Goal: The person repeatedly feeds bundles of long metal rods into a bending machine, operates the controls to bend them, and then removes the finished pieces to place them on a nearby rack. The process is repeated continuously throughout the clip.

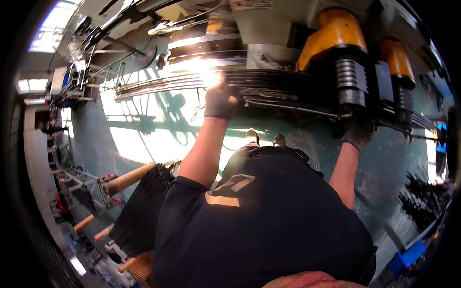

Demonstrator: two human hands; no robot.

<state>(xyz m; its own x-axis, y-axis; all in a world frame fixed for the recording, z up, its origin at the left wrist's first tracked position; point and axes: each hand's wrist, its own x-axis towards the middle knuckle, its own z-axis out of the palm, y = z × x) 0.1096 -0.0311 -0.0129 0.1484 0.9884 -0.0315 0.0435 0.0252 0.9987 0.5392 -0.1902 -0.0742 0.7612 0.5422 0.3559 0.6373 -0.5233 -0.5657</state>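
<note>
My gloved left hand (221, 103) is at the long rods (273, 78), which run sideways past its fingers; glare hides whether those grip. My gloved right hand (359, 132) is in shadow, and I can't tell how its fingers stand. Just beyond them is a ridged metal cylinder (349, 77); farther beyond, an orange housing (338, 30).

Has a worn green floor (89, 127), crossed toward its left edge by hard-edged sunlight (129, 145) and dark shadows (175, 110); gets daylight through bright windows (55, 26) beyond its far left corner; includes a metal-framed rack (79, 180) nearer.
</note>
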